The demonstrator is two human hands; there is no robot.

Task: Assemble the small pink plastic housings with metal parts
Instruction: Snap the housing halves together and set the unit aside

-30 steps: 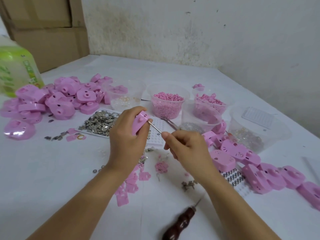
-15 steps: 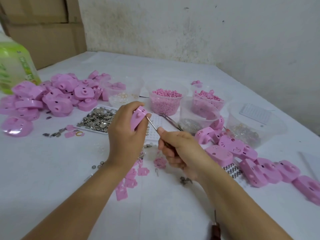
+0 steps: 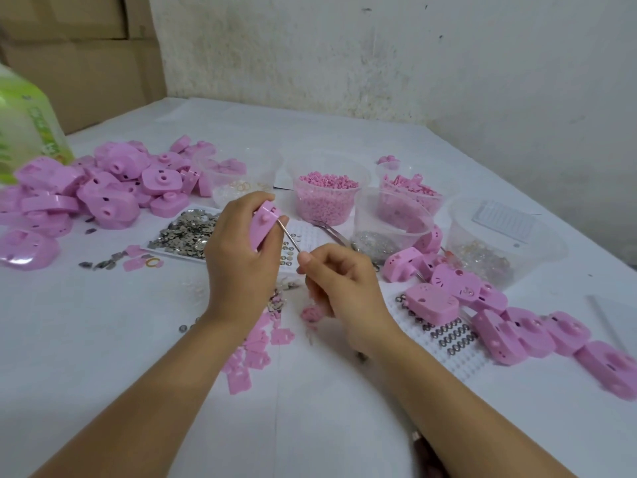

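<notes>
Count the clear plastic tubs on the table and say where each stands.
5, in a row across the middle: rings tub leftmost, pellet tub, pink-pieces tub behind the metal-bits tub, largest tub rightmost. Another may be hidden.

A small pink housing (image 3: 262,226), knob outward, stands tilted on edge just right of the heap of silvery metal plates (image 3: 186,232); a thin metal pin (image 3: 291,241) touches its side.
</notes>
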